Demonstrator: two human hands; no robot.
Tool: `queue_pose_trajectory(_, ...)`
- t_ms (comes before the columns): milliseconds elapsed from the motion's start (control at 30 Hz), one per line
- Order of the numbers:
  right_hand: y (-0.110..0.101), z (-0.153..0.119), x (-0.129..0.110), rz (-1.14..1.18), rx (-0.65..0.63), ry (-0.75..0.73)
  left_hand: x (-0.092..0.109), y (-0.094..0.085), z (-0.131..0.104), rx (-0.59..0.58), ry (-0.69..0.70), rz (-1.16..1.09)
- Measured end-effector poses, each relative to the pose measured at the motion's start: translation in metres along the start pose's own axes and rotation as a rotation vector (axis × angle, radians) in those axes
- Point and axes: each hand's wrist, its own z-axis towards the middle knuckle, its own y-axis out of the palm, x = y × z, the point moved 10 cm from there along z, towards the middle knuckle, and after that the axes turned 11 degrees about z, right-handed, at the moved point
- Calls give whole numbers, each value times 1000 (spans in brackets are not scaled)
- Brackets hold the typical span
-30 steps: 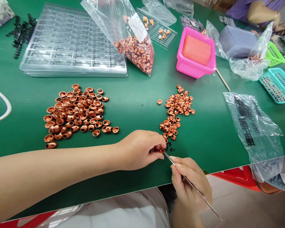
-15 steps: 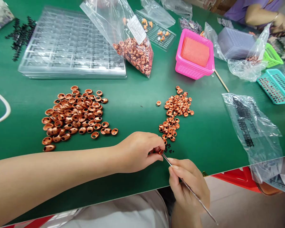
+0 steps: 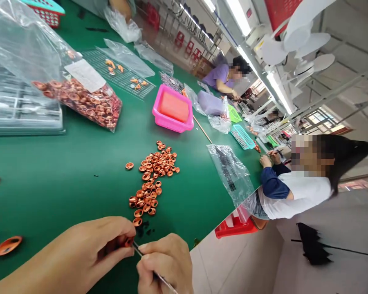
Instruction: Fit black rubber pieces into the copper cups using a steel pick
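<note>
Head view: the left hand [image 3: 88,255] pinches a small copper cap [image 3: 129,241] between thumb and fingertips, low over the green table [image 3: 79,163]. The right hand [image 3: 167,263] is closed around thin metal tweezers [image 3: 155,274], whose tip meets that cap. A scatter of copper caps [image 3: 151,179] lies just beyond.

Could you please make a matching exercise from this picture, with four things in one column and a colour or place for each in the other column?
Things:
1. basket
2. table
3. thin metal tool
4. small copper piece

Colour or place:
A. green
B. pinched in the left hand
C. pink
D. held in the right hand

Pairs: 1-C, 2-A, 3-D, 4-B
</note>
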Motion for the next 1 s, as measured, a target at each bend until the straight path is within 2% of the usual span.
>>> queue_pose_trajectory(100,0,-2,1,18,35,14,2,-2,-1,33,30,-27)
queue_pose_trajectory(233,-2,-3,6,36,54,56,-3,-2,-1,18,-25,-5)
queue_pose_trajectory(333,-1,0,4,35,-3,51,2,1,1,-54,19,-2)
queue_pose_trajectory(433,1,3,1,11,-111,59,6,-9,1,-19,-4,16)
queue_pose_trajectory(633,-1,-5,7,84,-187,71,14,-14,3,-76,-12,-28)
queue_pose_trajectory(1000,-10,-10,10,157,-105,104,15,-18,3,-77,-32,-73)
